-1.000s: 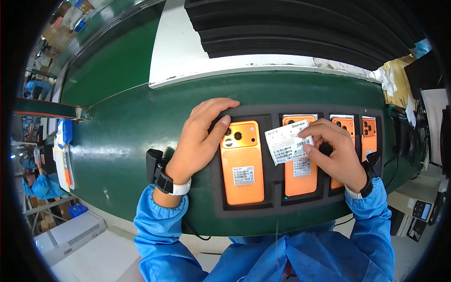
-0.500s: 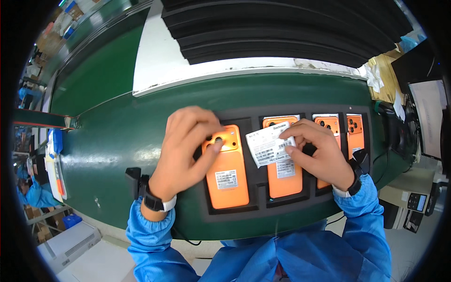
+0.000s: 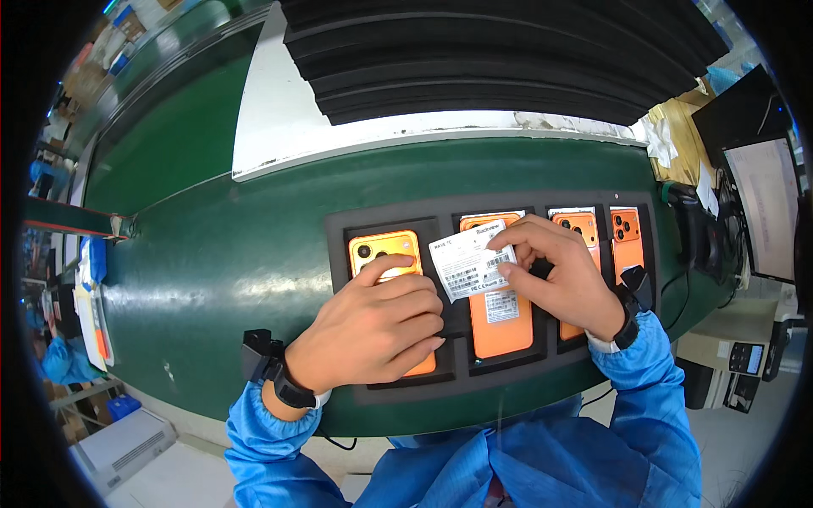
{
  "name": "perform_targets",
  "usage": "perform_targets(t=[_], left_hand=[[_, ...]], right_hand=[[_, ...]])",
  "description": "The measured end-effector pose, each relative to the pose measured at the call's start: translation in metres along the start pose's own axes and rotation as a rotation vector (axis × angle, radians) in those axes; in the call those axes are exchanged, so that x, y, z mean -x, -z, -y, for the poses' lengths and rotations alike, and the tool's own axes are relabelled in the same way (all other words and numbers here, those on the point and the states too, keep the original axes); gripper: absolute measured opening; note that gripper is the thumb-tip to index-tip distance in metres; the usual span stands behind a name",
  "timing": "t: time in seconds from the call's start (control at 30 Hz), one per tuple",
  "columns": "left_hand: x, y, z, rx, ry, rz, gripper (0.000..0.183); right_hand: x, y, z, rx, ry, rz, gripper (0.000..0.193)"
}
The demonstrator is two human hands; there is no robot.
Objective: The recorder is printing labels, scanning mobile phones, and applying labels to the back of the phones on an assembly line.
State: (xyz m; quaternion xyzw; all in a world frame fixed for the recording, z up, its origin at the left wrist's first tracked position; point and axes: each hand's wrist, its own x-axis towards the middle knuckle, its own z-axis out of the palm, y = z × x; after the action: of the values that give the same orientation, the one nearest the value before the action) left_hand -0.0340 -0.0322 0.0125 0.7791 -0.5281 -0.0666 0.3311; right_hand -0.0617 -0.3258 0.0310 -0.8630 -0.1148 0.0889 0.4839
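A black foam tray [image 3: 339,229] lies on the green conveyor belt [image 3: 212,271] and holds several orange phones, backs up. My left hand [image 3: 373,326] rests flat on the leftmost orange phone [image 3: 381,250], index finger stretched along its upper part below the camera. My right hand [image 3: 563,275] pinches a white label sheet [image 3: 470,262] over the second orange phone [image 3: 500,326], which carries a small white sticker. Two more orange phones [image 3: 627,233] sit in the tray's right slots, partly hidden by my right hand.
A stack of black foam trays [image 3: 500,51] lies on a white board [image 3: 279,118] behind the belt. A monitor [image 3: 766,203] and a small device [image 3: 745,360] stand at the right. Another person in blue [image 3: 59,356] is at the far left.
The view has shifted so the tray sits further right and lower. My left hand slid down over the leftmost phone, uncovering its camera. My right hand keeps the label sheet over the second phone.
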Motion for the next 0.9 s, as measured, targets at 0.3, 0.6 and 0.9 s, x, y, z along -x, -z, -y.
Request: perform_targets(t=[0.3, 0.6, 0.9], left_hand=[[0.011, -0.004, 0.0, -0.056, -0.094, -0.346, 0.024], [0.018, -0.002, -0.002, -0.094, -0.101, -0.461, 0.021], [0.013, 0.002, -0.003, -0.1, -0.137, -0.438, 0.018]], right_hand=[[0.002, -0.003, 0.008, -0.266, -0.062, 0.072, 0.041], [-0.021, -0.018, 0.039, -0.057, -0.037, 0.292, 0.054], [-0.015, -0.061, 0.03, 0.757, 0.477, 0.126, 0.061]])
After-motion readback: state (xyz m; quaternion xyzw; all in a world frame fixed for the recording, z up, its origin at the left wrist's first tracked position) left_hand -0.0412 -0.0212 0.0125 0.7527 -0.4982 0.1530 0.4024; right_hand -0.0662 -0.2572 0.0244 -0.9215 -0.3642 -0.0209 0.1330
